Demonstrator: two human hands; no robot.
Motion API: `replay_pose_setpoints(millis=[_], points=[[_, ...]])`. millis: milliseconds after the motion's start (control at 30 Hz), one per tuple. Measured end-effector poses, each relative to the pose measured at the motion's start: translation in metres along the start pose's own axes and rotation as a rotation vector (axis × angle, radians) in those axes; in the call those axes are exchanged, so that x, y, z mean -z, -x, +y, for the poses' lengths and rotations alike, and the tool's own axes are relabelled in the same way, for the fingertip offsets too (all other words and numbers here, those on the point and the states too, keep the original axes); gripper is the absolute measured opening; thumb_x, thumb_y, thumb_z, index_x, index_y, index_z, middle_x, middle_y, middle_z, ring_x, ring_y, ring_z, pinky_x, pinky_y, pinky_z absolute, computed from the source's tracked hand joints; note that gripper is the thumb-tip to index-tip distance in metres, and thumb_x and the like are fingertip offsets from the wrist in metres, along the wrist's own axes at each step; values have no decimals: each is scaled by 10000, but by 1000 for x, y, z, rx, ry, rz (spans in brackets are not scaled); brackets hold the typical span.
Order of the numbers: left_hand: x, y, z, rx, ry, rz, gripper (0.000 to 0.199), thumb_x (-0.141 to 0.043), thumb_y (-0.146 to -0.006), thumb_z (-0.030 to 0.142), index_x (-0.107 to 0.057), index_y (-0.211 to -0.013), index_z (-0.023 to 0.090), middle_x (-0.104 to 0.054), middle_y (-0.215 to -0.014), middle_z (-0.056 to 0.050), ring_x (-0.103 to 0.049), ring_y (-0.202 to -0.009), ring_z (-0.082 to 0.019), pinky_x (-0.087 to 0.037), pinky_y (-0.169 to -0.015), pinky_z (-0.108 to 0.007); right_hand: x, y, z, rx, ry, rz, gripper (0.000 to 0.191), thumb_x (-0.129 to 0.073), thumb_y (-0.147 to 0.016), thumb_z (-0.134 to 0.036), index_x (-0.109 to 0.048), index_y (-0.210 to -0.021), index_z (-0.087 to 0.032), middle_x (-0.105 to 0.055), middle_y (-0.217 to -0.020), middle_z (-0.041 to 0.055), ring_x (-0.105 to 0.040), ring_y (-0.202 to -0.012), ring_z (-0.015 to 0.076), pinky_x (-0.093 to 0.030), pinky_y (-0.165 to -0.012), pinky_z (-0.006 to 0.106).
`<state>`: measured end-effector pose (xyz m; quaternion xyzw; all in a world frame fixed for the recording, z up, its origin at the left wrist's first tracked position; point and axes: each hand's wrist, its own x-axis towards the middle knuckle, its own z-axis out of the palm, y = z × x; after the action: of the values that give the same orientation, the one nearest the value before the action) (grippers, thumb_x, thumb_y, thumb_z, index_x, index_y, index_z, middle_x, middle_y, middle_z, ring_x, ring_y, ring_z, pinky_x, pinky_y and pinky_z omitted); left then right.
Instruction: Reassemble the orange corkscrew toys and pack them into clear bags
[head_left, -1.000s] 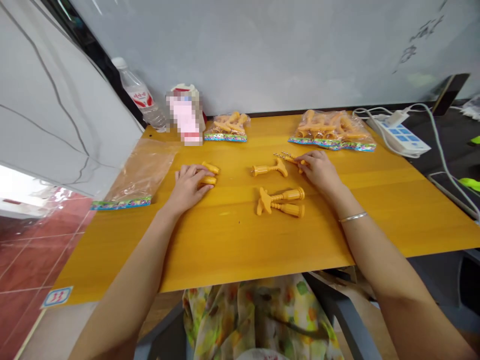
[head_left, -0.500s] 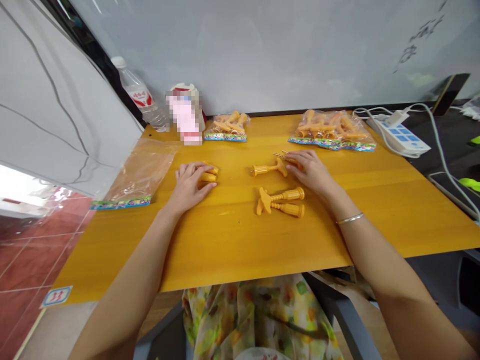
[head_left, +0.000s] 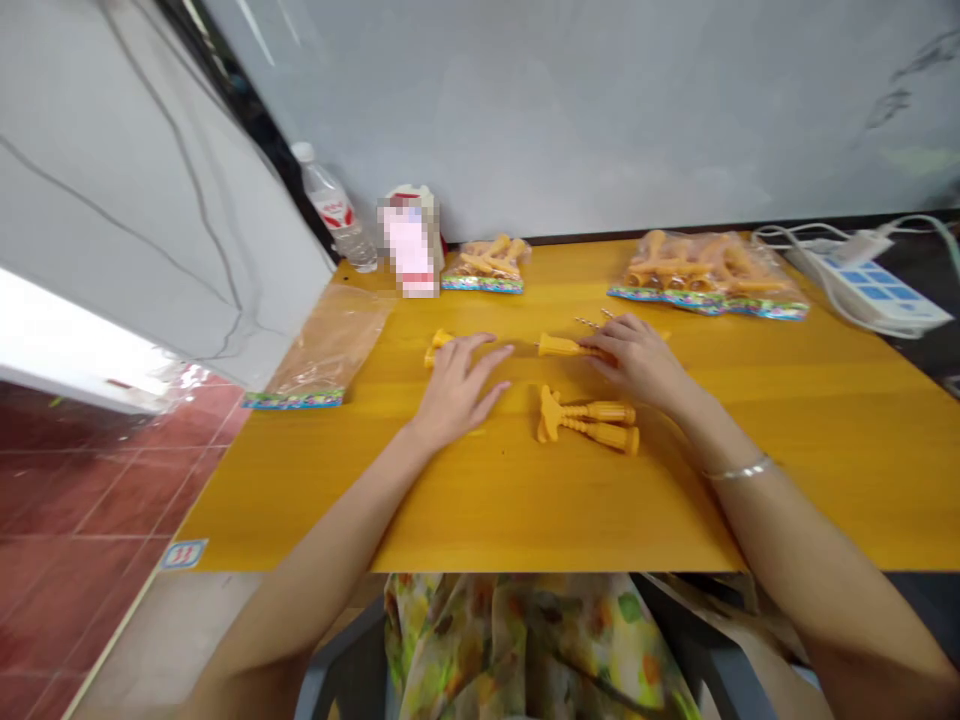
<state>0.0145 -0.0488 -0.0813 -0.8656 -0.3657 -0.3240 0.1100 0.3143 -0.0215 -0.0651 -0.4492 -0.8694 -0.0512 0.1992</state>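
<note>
The left hand (head_left: 457, 388) lies open and flat on the yellow wooden table (head_left: 840, 480), fingers spread and holding nothing, just beside small orange plastic pieces (head_left: 439, 347) at left of center. The right hand (head_left: 637, 360) sits in a narrow, loosely curled pose at the end of an orange plastic handle (head_left: 559, 345), though whether it grips the handle cannot be told, with thin metal pins (head_left: 589, 322) just beyond its fingers. Two more orange handles (head_left: 589, 425) lie together below, and filled plastic bags of orange parts (head_left: 706, 275) stand along the table's far edge at upper right.
</note>
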Motion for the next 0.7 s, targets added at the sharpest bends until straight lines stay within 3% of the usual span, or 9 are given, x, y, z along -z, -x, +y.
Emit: replay_pose_setpoints(millis=[100, 233, 333, 400, 467, 533, 600, 700], points=[[2, -5, 17, -132, -148, 164, 440, -585, -947, 367, -539, -1344, 183, -591, -1314, -163, -525, -1199, -286, -375, -1020, -421, 12, -2, -27, 126, -103, 89, 248, -547, -949, -283, -720, -1087, -172, -671, -889, 106, -543, -888, 262, -475, -836, 432], [3, -7, 21, -215, -223, 96, 270, -545, -969, 239, -611, -1226, 191, -704, -1046, -73, -611, -941, -201, -407, -856, -340, 17, -1, -64, 227, -327, 90, 241, -581, -936, -294, -693, -1140, -230, -655, -998, 96, -560, -981, 262, -482, -918, 470], [3, -6, 16, -175, -207, 113, 224, -491, -977, 167, -631, -1152, 171, -695, -874, -40, -595, -765, -171, -386, -711, -313, 14, 1, -75, -33, -592, 160, 407, -636, -903, -388, -601, -1285, -252, -617, -1160, 119, -576, -1098, 274, -508, -927, 479], [2, -5, 14, -138, -194, 122, 226, -476, -992, 196, -639, -1147, 179, -695, -863, -44, -603, -765, -172, -381, -700, -316, 12, 3, -77, -237, -869, 31, 499, -606, -914, -470, -531, -1345, -229, -645, -1061, 110, -637, -968, 246, -557, -811, 429], [2, -5, 14, -107, -135, 81, 240, -494, -1004, 318, -667, -1099, 182, -690, -810, -46, -610, -752, -173, -381, -692, -315, 12, 4, -77, -310, -1104, -174, 468, -522, -958, -498, -526, -1321, -201, -655, -867, 60, -648, -751, 192, -562, -682, 359], [4, -6, 15, -48, 23, 0, 368, -522, -973, 491, -695, -1020, 170, -688, -762, -52, -616, -729, -171, -390, -677, -303, 14, 7, -76, -230, -1141, -253, 373, -483, -990, -455, -563, -1244, -195, -645, -794, 33, -628, -676, 161, -545, -654, 318], [10, -9, 15, 40, 277, -113, 477, -547, -915, 606, -707, -954, 158, -701, -765, -58, -622, -721, -162, -415, -682, -284, 17, 10, -74, -34, -995, -199, 246, -484, -1004, -356, -598, -1165, -209, -661, -852, 40, -636, -756, 156, -537, -719, 305], [28, -13, 9, 185, 704, -353, 441, -604, -890, 583, -715, -926, 158, -720, -831, -48, -624, -747, -137, -450, -708, -252, 24, 12, -75, 311, -637, -125, 230, -429, -1016, -203, -645, -1093, -223, -660, -991, 72, -627, -894, 160, -517, -792, 311]])
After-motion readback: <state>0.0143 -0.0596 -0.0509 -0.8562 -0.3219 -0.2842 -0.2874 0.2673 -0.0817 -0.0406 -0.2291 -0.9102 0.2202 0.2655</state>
